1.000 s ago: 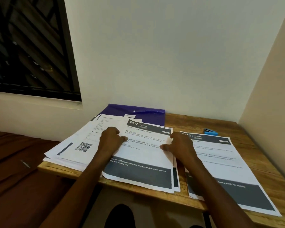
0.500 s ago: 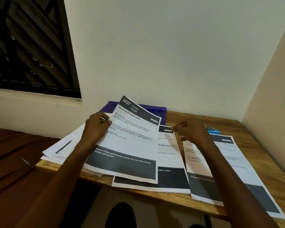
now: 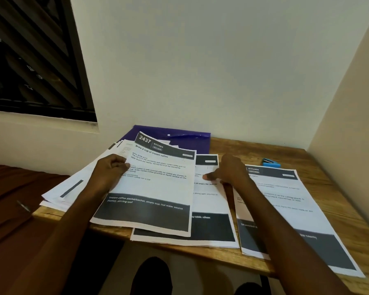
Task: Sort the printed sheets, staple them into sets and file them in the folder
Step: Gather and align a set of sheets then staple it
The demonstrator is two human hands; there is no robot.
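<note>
Left hand (image 3: 110,172) pinches left edge of sheet 2437 (image 3: 156,184), lifted, long axis running away from the body. Right hand (image 3: 226,172), fingers straight, presses middle sheet (image 3: 209,201) beneath. Purple folder (image 3: 188,138) lies beyond, stapler (image 3: 271,163) nearer the right.

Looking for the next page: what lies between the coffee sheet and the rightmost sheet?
In the head view, another printed sheet, with the right hand resting on it.

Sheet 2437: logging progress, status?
Left hand grips sheet 2437. Right hand rests on middle sheet. Stapler, folder untouched. Nothing blocking.
</note>
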